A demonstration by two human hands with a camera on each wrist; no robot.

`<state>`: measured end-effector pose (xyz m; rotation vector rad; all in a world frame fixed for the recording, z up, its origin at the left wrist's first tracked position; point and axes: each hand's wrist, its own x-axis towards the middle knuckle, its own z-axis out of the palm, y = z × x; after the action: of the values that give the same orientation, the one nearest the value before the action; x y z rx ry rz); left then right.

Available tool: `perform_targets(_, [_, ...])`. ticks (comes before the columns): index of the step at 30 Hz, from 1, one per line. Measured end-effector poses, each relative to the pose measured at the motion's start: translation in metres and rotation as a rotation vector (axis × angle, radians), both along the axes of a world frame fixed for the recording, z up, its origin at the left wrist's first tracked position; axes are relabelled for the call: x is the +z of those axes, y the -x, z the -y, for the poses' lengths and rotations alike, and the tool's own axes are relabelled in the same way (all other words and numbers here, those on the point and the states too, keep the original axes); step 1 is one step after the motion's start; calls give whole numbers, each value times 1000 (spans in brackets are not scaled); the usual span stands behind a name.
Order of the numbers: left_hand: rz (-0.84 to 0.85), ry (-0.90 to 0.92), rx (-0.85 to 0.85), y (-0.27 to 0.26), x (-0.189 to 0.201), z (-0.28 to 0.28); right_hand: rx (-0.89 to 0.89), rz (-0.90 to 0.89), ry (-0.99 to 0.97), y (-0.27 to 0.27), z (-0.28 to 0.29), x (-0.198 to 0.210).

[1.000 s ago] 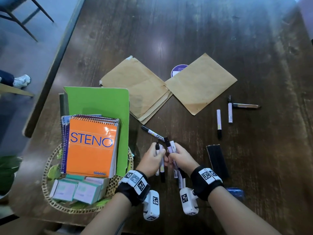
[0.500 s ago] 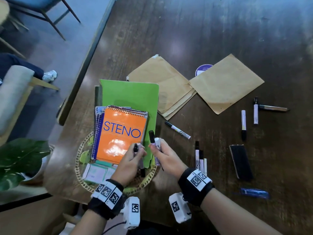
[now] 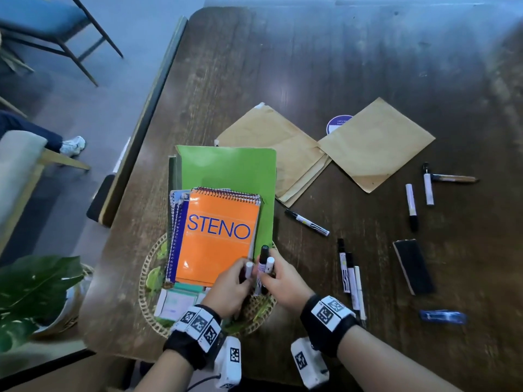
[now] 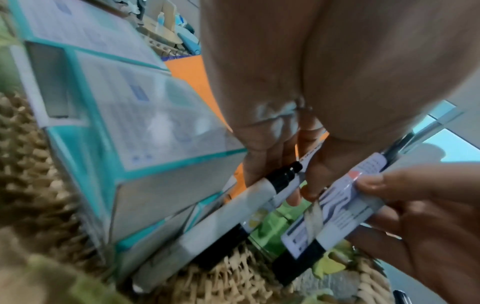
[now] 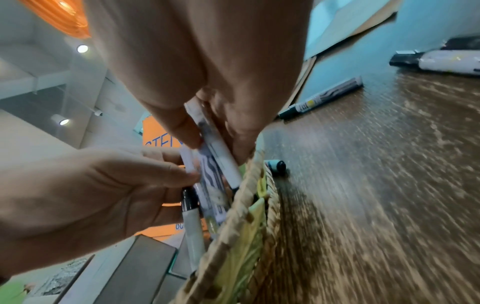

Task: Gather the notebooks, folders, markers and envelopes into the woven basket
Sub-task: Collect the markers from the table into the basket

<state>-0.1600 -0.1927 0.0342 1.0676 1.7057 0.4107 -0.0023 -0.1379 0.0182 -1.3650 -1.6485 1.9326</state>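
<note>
The woven basket at the table's near left holds a green folder, an orange STENO notebook and teal boxes. Both hands hover over its right side. My left hand grips a white marker that points down inside the rim. My right hand pinches a few markers upright beside it. Two stacks of brown envelopes lie further back. Loose markers lie on the table.
A black eraser, a blue object and a brown pen lie to the right. The table's left edge runs beside the basket; a potted plant and chairs stand beyond it.
Both hands moved left with their markers, from the bare table to above the basket's right side. Three markers stayed on the table where the hands were.
</note>
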Motion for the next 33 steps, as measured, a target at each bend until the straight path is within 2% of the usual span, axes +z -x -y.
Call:
perform_targets(4, [-127, -58, -102, -1, -1, -6, 115, 195, -110, 5, 1, 8])
perform_targets(6, [-236, -80, -142, -1, -3, -7, 111, 276, -190, 8, 1, 8])
perform_targets(8, [-300, -62, -179, 0, -2, -8, 85, 326, -184, 10, 0, 9])
perform_targets(12, [-328, -75, -194, 1, 1, -10, 63, 338, -192, 11, -1, 11])
perform_targets(16, [-363, -130, -180, 1, 3, -11, 144, 446, -363, 9, -7, 13])
perform_targets(19, [-330, -252, -136, -3, 10, -20, 44, 481, -422, -2, -21, 18])
perform_targets(22, [-278, -412, -150, -22, 21, -43, -122, 523, -371, -27, -48, 14])
perform_targets(26, [-276, -518, -320, -71, 20, -95, -158, 842, -242, -81, -82, -3])
perform_targets(29, [-391, -405, -521, -106, 2, -134, -146, 1041, -80, -118, -80, -17])
perform_targets(33, [-585, -242, -731, -134, -25, -164, -139, 1104, 19, -146, -55, -31])
